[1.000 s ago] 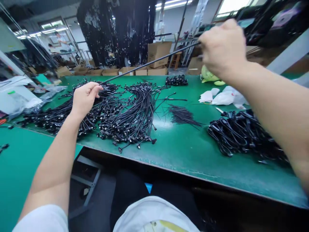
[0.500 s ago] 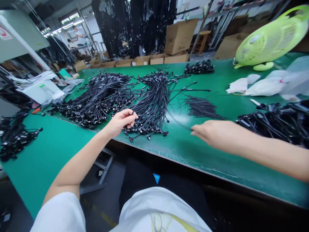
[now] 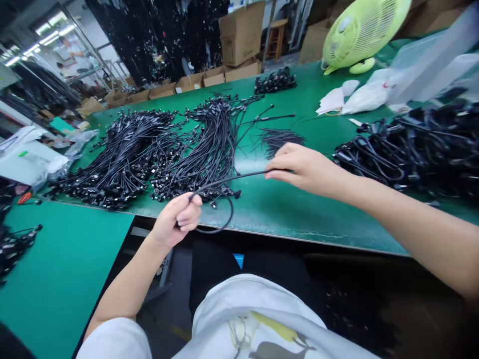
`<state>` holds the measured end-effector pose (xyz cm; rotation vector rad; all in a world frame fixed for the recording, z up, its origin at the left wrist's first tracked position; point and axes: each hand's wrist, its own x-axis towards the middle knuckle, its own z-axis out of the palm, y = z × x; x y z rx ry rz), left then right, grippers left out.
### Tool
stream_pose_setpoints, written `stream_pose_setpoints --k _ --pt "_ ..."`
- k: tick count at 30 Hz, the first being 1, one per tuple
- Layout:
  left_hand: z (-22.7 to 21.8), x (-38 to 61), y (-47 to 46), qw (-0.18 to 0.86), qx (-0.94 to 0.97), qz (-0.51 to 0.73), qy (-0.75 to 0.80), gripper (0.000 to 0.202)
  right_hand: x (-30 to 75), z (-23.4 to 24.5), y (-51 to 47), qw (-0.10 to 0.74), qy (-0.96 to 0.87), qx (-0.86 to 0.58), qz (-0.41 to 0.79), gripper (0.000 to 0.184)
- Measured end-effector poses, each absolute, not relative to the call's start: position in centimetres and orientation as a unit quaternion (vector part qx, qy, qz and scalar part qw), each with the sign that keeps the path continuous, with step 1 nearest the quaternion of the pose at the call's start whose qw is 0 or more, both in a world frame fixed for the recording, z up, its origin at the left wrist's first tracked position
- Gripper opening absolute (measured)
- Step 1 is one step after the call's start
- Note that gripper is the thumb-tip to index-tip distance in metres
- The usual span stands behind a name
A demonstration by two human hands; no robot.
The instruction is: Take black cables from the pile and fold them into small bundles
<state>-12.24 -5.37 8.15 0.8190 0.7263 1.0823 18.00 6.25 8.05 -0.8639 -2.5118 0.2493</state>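
A thin black cable (image 3: 239, 175) runs between my two hands above the front part of the green table. My left hand (image 3: 177, 218) is closed around one part of it, and a loop of the cable hangs to the right of the fingers. Between thumb and fingers, my right hand (image 3: 295, 167) pinches the other end. Beyond the hands lies a pile of black cables (image 3: 213, 139) with small connectors at the ends. Just past my right hand is a small heap of thin black ties (image 3: 280, 139). What sits inside my left fist is hidden.
A second cable pile (image 3: 127, 149) lies to the left, and coiled black cables (image 3: 404, 144) are heaped at right. A green fan (image 3: 364, 35) and white plastic bags (image 3: 366, 97) stand behind them. Cardboard boxes (image 3: 241, 35) line the far edge.
My left hand has come down toward the table's front edge, and a cable loop now hangs by it. My right hand has shifted left and up. The camera view has turned right.
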Motion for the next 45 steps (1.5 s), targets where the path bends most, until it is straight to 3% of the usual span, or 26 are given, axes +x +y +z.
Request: stream_pose_setpoints --k 3,6,10,14,19,23,26,28,31,37,42,45 --pt "9.4 -13.6 -5.4 0.655 0.288 0.618 0.326 0.023 19.5 5.3 6.1 0.256 -0.883 -0.347 0.183 0.033" --pt "9.5 -13.7 -4.6 0.609 0.302 0.643 0.353 0.029 19.2 3.5 3.7 0.252 -0.882 -0.371 0.142 0.034" --pt "7.4 -11.8 -3.3 0.582 0.407 0.564 0.421 0.035 17.2 3.9 -0.8 0.19 -0.946 -0.259 0.031 0.029" --pt "5.2 -8.8 -3.0 0.543 0.508 0.505 0.439 0.04 15.2 5.6 -3.1 0.149 -0.974 -0.158 0.068 0.028" --pt "5.0 -6.9 -4.1 0.484 0.671 0.353 0.436 0.028 14.5 6.8 -1.8 0.192 -0.952 -0.212 0.111 0.027" --pt "5.2 -7.0 -4.9 0.534 0.677 0.281 0.42 0.024 14.3 5.9 0.6 0.292 -0.876 -0.287 0.253 0.024" --pt "4.7 -6.9 -4.8 0.623 0.572 0.389 0.364 0.024 13.1 3.7 1.7 0.414 -0.751 -0.286 0.427 0.042" --pt "4.2 -6.5 -4.6 0.666 0.482 0.466 0.328 0.026 11.9 2.2 1.8 0.432 -0.669 -0.287 0.533 0.043" --pt "3.3 -5.8 -4.2 0.688 0.42 0.479 0.347 0.031 10.2 1.0 1.1 0.436 -0.546 -0.31 0.645 0.041" --pt "1.8 -4.9 -4.3 0.678 0.261 0.584 0.362 0.028 8.9 1.4 -0.8 0.484 -0.418 -0.272 0.719 0.043" --pt "0.7 -4.0 -6.1 0.728 0.366 0.486 0.317 0.041 9.4 2.2 -1.6 0.518 -0.395 -0.296 0.699 0.048" --pt "0.3 -3.7 -6.9 0.713 0.415 0.466 0.319 0.046 9.5 3.1 -2.4 0.483 -0.395 -0.27 0.733 0.051"
